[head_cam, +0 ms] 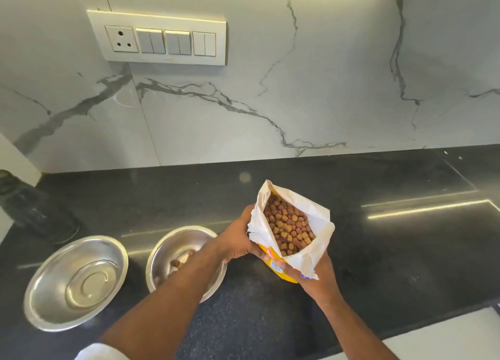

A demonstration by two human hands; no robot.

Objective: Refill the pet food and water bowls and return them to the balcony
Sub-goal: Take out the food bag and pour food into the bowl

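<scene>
The open kibble bag (290, 229) is gripped by both hands; a hasty tilt could overshoot the food bowl (186, 259).

The bench (392, 238) lay bare to the right of the bag (293, 229) and behind it up to the wall. On the left, two bowls (78, 281) sat side by side, the nearer one (186, 259) partly under the left forearm. A dark jar (35, 210) blocked the far left corner.
</scene>
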